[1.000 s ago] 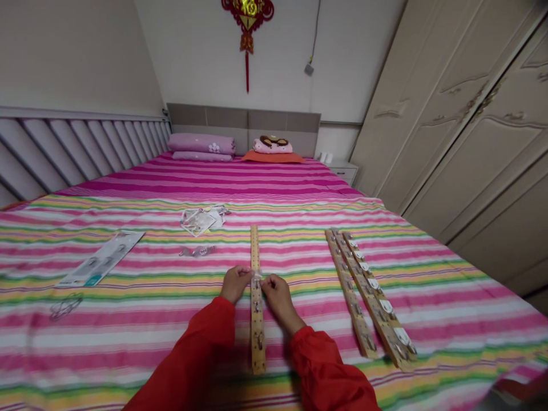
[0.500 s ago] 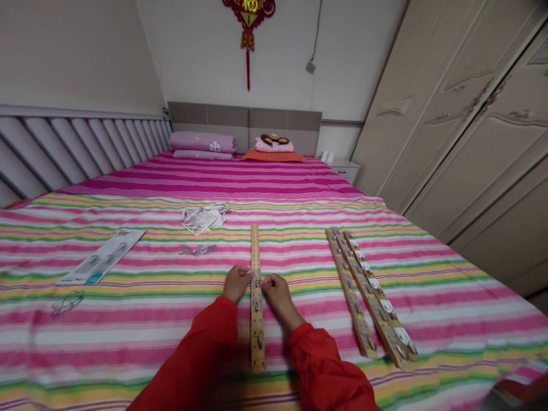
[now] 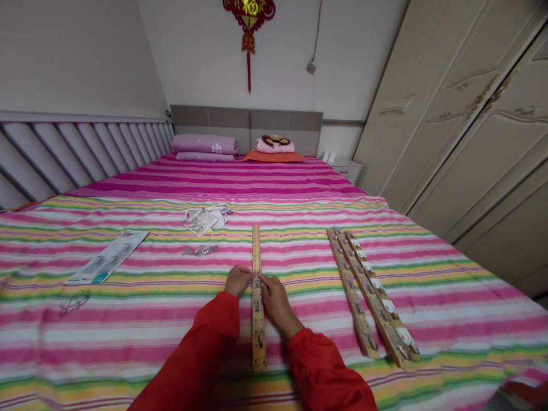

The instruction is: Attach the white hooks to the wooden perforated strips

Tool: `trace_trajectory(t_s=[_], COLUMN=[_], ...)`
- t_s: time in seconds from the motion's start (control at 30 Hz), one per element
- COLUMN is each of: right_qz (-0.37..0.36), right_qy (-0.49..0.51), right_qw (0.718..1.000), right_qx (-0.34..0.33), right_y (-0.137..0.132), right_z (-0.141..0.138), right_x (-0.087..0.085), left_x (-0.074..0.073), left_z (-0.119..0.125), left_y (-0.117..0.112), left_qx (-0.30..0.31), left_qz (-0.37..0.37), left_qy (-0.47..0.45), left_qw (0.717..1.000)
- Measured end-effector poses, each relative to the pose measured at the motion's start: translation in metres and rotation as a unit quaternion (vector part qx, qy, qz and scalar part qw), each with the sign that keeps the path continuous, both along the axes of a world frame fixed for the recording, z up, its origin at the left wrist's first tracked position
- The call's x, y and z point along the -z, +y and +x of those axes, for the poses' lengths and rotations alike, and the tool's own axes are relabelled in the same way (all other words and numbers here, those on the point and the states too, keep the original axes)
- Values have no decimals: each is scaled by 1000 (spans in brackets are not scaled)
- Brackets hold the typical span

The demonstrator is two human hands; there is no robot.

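Note:
A long, narrow wooden strip [image 3: 257,322] with rows of small holes lies lengthwise in front of me, several metal hooks along its nearer half. My left hand [image 3: 238,281] is at the strip's left edge, thumb and fingers pinched together over the wood. From the right, my right hand [image 3: 274,297] reaches in with its fingertips pressed on the strip just above a metal hook [image 3: 257,283]. Both sets of fingertips almost meet there. Whatever small thing they pinch is too small to make out.
To the right lie more wooden strips with hooks [image 3: 351,291], one bearing white pieces [image 3: 375,283]. On the left are a flat packet [image 3: 109,260], a wire-like loop [image 3: 75,301], small clear packets [image 3: 200,250] and a pile of packaging [image 3: 205,220]. All rest on a striped bedspread [image 3: 171,342].
My right hand has moved left, its fingertips now over the strip beside my left fingers. The left hand stays nearly in place. The view has shifted slightly.

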State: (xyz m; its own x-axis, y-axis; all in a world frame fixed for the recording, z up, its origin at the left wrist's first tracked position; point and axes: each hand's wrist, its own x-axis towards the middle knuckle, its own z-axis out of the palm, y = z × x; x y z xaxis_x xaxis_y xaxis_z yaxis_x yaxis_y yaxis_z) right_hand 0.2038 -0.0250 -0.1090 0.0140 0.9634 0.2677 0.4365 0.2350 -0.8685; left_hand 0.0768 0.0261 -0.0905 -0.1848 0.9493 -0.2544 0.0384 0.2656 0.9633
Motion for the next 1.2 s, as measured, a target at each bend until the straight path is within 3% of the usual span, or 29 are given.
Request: trace_trajectory(t_s=[0.43,0.87,1.03,1.2], right_qz=[-20,-23,-17,-28], right_qy=[-157,-140,-6,147], right_qw=[987,989,995,976], right_qx=[-18,-32,-103,-156], right_y=[2,-2,-1,0], right_z=[1,4,13,18], right_x=[-9,-11,-13,-8], left_x=[10,8,1,-2], left_z=[1,3,4,4], left_y=[6,4,-1,-4], left_qx=[-7,-20,-27,-17], left_qz=[16,32,40,54], left_qy=[47,146,150,103], left_qw=[999,989,987,993])
